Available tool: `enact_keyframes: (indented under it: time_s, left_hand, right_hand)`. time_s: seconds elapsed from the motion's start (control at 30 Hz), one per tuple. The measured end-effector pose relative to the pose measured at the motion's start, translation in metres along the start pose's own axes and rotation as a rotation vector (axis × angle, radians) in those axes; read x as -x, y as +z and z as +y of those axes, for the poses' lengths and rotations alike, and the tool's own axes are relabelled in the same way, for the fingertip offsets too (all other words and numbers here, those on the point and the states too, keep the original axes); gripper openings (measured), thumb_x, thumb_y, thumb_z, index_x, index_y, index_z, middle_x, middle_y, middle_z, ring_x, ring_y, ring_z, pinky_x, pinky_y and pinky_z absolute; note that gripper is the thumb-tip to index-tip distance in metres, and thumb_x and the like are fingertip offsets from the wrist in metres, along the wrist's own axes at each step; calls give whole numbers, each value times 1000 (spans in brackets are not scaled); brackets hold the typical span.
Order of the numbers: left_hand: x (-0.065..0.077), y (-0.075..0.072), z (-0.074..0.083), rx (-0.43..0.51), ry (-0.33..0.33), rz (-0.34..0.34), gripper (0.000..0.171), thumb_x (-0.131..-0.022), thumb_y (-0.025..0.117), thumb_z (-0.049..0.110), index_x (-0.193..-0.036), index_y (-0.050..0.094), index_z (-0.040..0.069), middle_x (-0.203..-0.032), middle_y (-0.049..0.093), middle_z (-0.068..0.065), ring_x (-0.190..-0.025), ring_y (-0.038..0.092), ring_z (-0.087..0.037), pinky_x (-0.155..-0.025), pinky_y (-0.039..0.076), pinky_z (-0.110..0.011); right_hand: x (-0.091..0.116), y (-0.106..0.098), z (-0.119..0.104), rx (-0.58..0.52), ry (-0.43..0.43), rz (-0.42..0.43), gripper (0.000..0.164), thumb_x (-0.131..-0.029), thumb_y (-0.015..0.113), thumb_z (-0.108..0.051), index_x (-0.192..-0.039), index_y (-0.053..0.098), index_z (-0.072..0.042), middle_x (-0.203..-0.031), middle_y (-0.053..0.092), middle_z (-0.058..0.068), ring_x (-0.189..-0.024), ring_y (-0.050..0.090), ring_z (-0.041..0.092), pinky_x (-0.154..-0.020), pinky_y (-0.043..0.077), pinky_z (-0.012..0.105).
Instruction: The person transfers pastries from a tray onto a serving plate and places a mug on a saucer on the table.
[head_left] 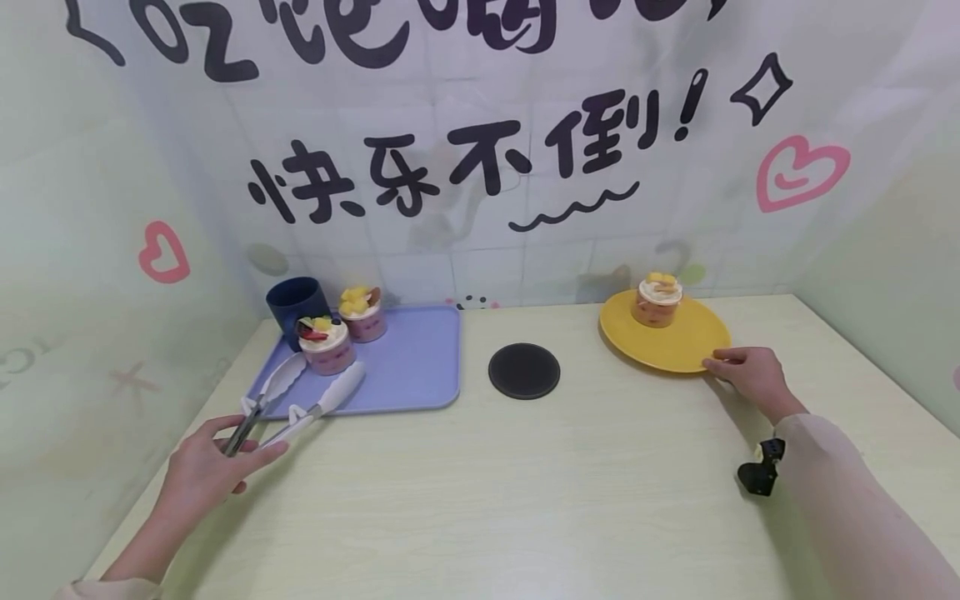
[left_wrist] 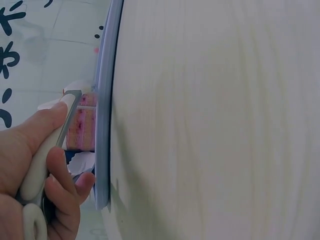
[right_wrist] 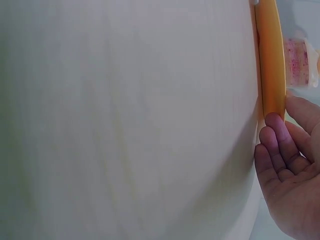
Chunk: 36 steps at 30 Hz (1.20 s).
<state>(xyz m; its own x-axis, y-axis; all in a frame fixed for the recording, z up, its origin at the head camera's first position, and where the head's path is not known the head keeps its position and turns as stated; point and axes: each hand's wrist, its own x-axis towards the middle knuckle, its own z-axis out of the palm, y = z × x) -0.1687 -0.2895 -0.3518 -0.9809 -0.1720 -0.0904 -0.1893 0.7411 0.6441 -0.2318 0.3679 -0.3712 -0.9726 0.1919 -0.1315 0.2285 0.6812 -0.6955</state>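
Observation:
My left hand (head_left: 210, 468) holds a pair of tongs (head_left: 343, 388) with white scalloped tips and metal arms. The tips are spread apart, one on either side of the front of a cream-topped cake cup (head_left: 330, 357) with fruit on it. That cup stands on a lavender tray (head_left: 422, 358), and behind it is a second cake cup (head_left: 364, 322) with yellow fruit pieces. At the right, my right hand (head_left: 752, 379) pinches the near rim of a yellow plate (head_left: 697, 333). Thumb above and fingers below show in the right wrist view. A third cake cup (head_left: 657, 308) stands on this plate.
A dark blue mug (head_left: 294, 302) stands at the tray's back left corner. Between tray and plate lies a round black coaster (head_left: 524, 371). A printed wall (head_left: 480, 242) closes off the back of the pale wooden table (head_left: 510, 492). A small black device (head_left: 761, 468) is at the right wrist.

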Motion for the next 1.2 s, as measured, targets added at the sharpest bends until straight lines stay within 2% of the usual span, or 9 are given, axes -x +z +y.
enact_keyframes:
  time_s: [0.2, 0.37, 0.57, 0.87, 1.2]
  left_hand:
    - [0, 0, 2, 3, 22, 5, 94, -74, 70, 51, -135, 28, -7, -77, 63, -3, -54, 57, -18, -49, 39, -30]
    - [-3, 2, 6, 8, 34, 29, 95, -73, 71, 52, -134, 30, -7, -84, 65, -6, -54, 57, -18, -49, 40, -29]
    - [-5, 4, 10, 32, 27, 30, 96, -72, 71, 54, -136, 30, -6, -84, 63, -6, -55, 59, -18, -49, 40, -30]
    - [-14, 10, 11, 12, 15, 12, 102, -73, 69, 56, -138, 25, -8, -75, 60, -6, -54, 57, -17, -48, 36, -30]
    - [-22, 16, 15, 9, -10, 10, 109, -68, 70, 60, -138, 24, -10, -76, 60, -7, -54, 56, -16, -50, 37, -30]
  right_hand:
    - [1, 0, -1, -2, 1, -3, 73, -89, 53, -47, -127, 41, 14, -130, 37, 34, -108, 41, 41, -92, 38, 49]
    - [0, 0, 0, 1, 0, -1, 73, -89, 53, -47, -127, 41, 14, -131, 37, 34, -108, 40, 42, -91, 38, 49]
    - [1, 0, -2, 4, -1, -2, 72, -90, 53, -46, -128, 40, 14, -131, 36, 34, -110, 40, 42, -93, 37, 50]
    - [2, 0, -2, 1, 1, 4, 71, -90, 52, -45, -128, 40, 14, -132, 36, 34, -111, 39, 43, -94, 36, 50]
    - [2, 1, -3, 0, 6, 4, 68, -91, 53, -42, -128, 40, 13, -131, 36, 34, -110, 39, 42, -94, 36, 50]
